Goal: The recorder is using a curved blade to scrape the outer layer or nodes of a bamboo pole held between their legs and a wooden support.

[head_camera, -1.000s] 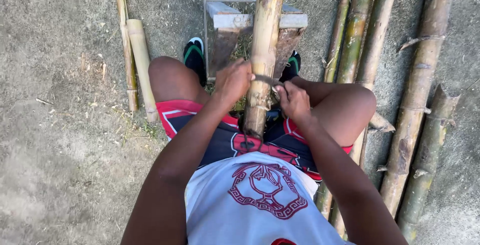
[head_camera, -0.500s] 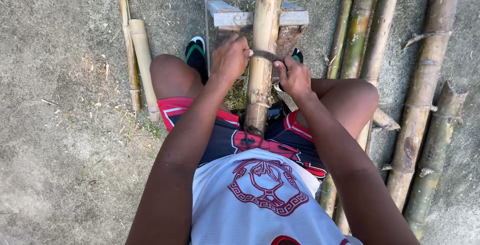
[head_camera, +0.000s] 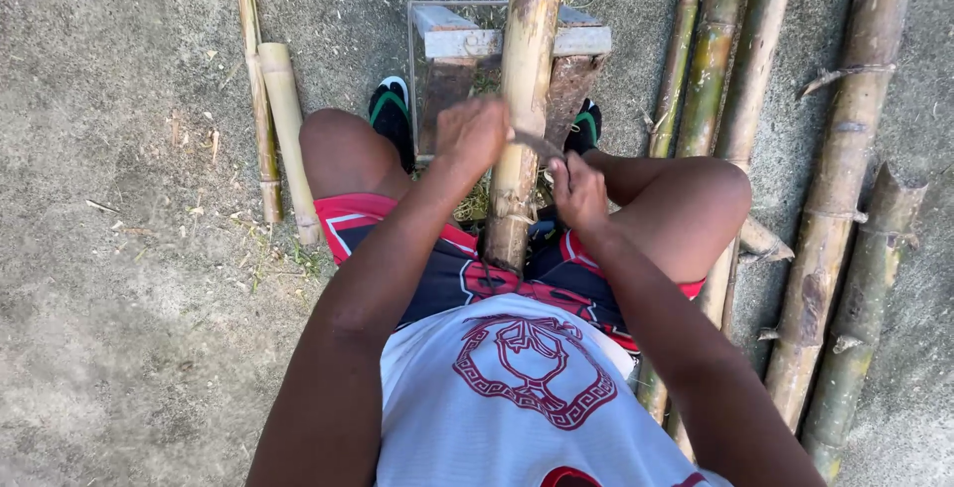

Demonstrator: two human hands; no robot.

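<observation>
Since the earlier frames both hands have slid a little further up the bamboo pole [head_camera: 525, 99], toward the top of the frame, and the curved blade has gone with them; the pole itself lies as it did.

Head view: the pole runs from the top centre of the frame down to the person's lap, its upper part resting across a small wooden stand [head_camera: 467, 42] at upper centre. The left hand [head_camera: 473, 134] sits against the left side of the pole, just below the stand, blurred, its grip closed on one end of a thin curved blade [head_camera: 537, 141] that crosses the front of the pole. The right hand [head_camera: 578, 189] is on the right side of the pole, slightly lower in the frame, its grip closed on the other end of the blade. So the pole lies between the two grips, touching the blade, with neither hand wrapped around the pole itself.

Two short bamboo pieces [head_camera: 280, 129] lie side by side on the concrete ground [head_camera: 119, 328] at upper left, well apart from the hands. A row of long bamboo poles [head_camera: 835, 209] lies along the right side of the frame. The feet, in dark sandals [head_camera: 391, 109] with green straps, flank the stand's base.
</observation>
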